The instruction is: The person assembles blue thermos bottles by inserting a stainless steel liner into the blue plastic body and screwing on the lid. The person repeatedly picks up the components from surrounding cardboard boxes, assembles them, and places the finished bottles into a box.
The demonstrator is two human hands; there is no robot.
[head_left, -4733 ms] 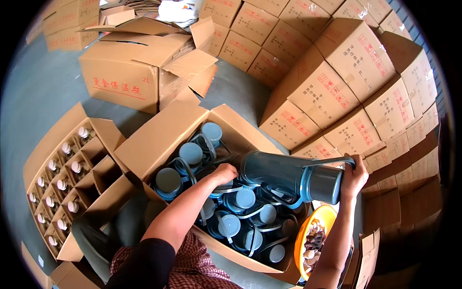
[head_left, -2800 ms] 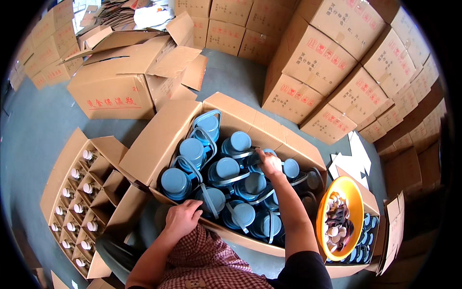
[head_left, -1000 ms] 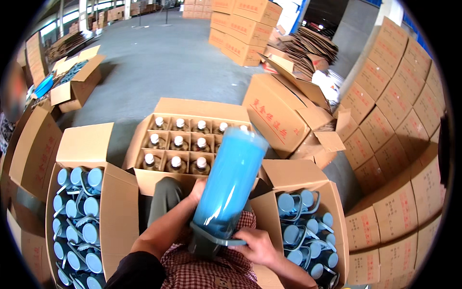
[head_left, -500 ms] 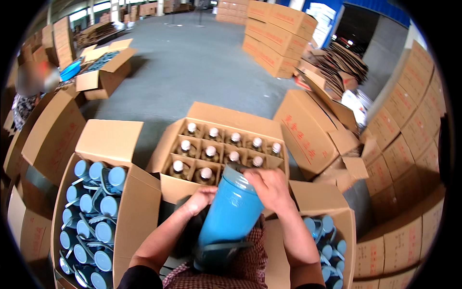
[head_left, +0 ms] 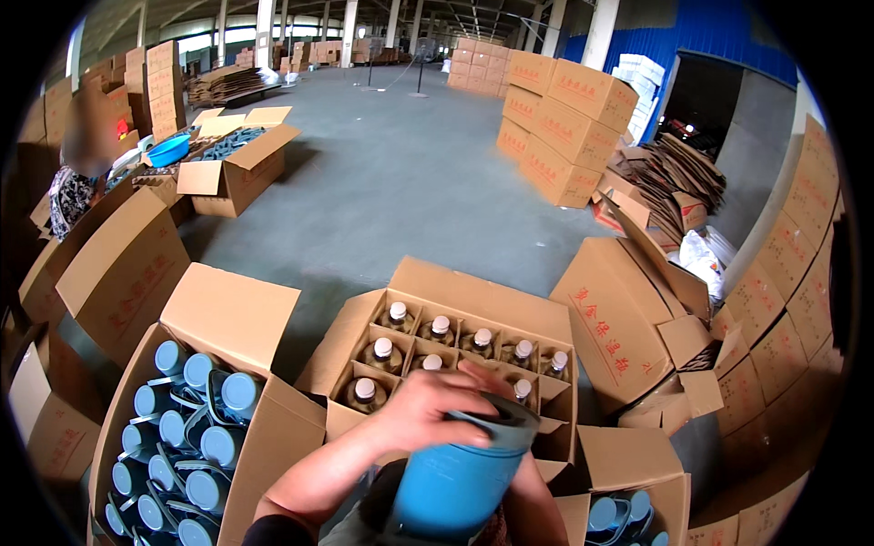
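Observation:
A blue cylindrical flask casing (head_left: 451,491) stands tilted in front of me, a dark grey-blue collar (head_left: 510,423) around its upper end. My left hand (head_left: 423,409) curls over that collar from the left, fingers closed on it. Behind the casing is my right hand (head_left: 481,375), mostly hidden and blurred; only a few fingers and the forearm show. Just beyond both hands, a divided carton (head_left: 487,296) holds several bottles (head_left: 382,355) with pale caps, one per compartment, while some compartments at its near right show no bottle.
On the left stands an open carton (head_left: 296,419) of blue-grey lidded pieces with looped handles (head_left: 208,487); another (head_left: 637,455) is at lower right. Stacked cartons (head_left: 783,282) line the right side. A person (head_left: 73,196) is at far left beside a blue basin (head_left: 169,150).
My left hand has moved up onto the casing's upper end, where a dark collar now shows. My right hand has gone from its rim to behind it. The view has tilted upward.

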